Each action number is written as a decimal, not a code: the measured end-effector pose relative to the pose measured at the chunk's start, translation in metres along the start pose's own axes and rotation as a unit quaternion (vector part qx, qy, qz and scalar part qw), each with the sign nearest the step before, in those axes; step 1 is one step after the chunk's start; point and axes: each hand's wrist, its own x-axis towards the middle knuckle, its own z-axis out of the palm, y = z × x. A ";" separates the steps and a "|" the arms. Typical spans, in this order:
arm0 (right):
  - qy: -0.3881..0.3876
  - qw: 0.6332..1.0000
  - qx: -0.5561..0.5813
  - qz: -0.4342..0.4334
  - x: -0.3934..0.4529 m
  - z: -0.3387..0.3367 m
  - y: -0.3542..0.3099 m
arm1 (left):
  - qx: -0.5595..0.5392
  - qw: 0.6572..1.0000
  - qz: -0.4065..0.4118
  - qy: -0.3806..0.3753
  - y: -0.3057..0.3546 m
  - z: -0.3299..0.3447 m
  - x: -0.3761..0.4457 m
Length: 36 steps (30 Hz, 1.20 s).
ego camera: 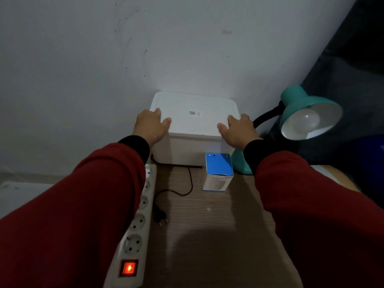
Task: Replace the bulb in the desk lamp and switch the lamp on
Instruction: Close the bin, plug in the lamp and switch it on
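Observation:
A teal desk lamp (305,104) stands at the right, its shade tilted toward me with a white bulb (305,121) in it, unlit. Its teal base (241,165) is partly hidden behind my right sleeve. A blue-and-white bulb box (218,173) stands upright on the wooden table. The lamp's black plug (161,217) lies loose on the table, out of the power strip (135,231). My left hand (151,125) grips the left edge of a white foam box's lid (195,115). My right hand (239,129) grips the lid's right edge.
The white power strip runs along the table's left edge, its red switch (128,268) glowing. The foam box (187,150) sits against a pale wall (124,48). A black cord (187,183) trails over the wooden table (207,225). Dark fabric (353,69) fills the right side.

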 end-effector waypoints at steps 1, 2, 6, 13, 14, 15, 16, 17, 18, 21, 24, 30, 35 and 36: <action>-0.005 1.000 -0.030 -0.002 -0.002 -0.005 -0.002 | 0.026 1.000 0.002 -0.016 0.001 -0.005 0.000; -0.009 0.998 -0.058 -0.006 -0.004 -0.011 -0.004 | 0.047 0.999 0.007 -0.028 0.001 -0.009 0.001; -0.020 0.992 -0.122 -0.014 -0.018 -0.033 -0.015 | 0.095 0.993 -0.010 -0.073 0.003 -0.029 -0.005; -0.031 0.986 -0.161 -0.031 -0.058 -0.046 -0.029 | 0.127 0.988 -0.040 -0.077 -0.001 -0.051 -0.040; -0.033 0.986 -0.159 -0.034 -0.064 -0.045 -0.032 | 0.126 0.988 -0.043 -0.080 -0.003 -0.053 -0.046; -0.033 0.987 -0.156 -0.036 -0.070 -0.044 -0.035 | 0.127 0.987 -0.047 -0.086 -0.008 -0.054 -0.051; -0.032 0.987 -0.151 -0.040 -0.076 -0.041 -0.038 | 0.128 0.987 -0.047 -0.085 -0.012 -0.054 -0.057; -0.030 0.988 -0.146 -0.045 -0.082 -0.037 -0.042 | 0.129 0.987 -0.048 -0.085 -0.016 -0.055 -0.064; -0.026 0.988 -0.142 -0.053 -0.087 -0.033 -0.045 | 0.130 0.987 -0.047 -0.085 -0.020 -0.055 -0.071; -0.030 0.989 -0.125 -0.078 -0.103 -0.012 -0.055 | 0.136 0.985 -0.041 -0.095 -0.039 -0.047 -0.092; -0.051 0.987 -0.101 -0.112 -0.115 0.020 -0.063 | 0.130 0.983 -0.031 -0.124 -0.061 -0.030 -0.112; -0.105 0.989 0.024 -0.107 -0.145 0.096 -0.072 | 0.041 0.986 -0.048 -0.156 -0.097 0.011 -0.156; -0.107 0.987 0.099 -0.065 -0.155 0.144 -0.075 | -0.126 0.973 -0.094 -0.169 -0.115 0.034 -0.186; -0.109 0.986 0.109 -0.060 -0.155 0.150 -0.076 | -0.181 0.964 -0.105 -0.166 -0.117 0.036 -0.190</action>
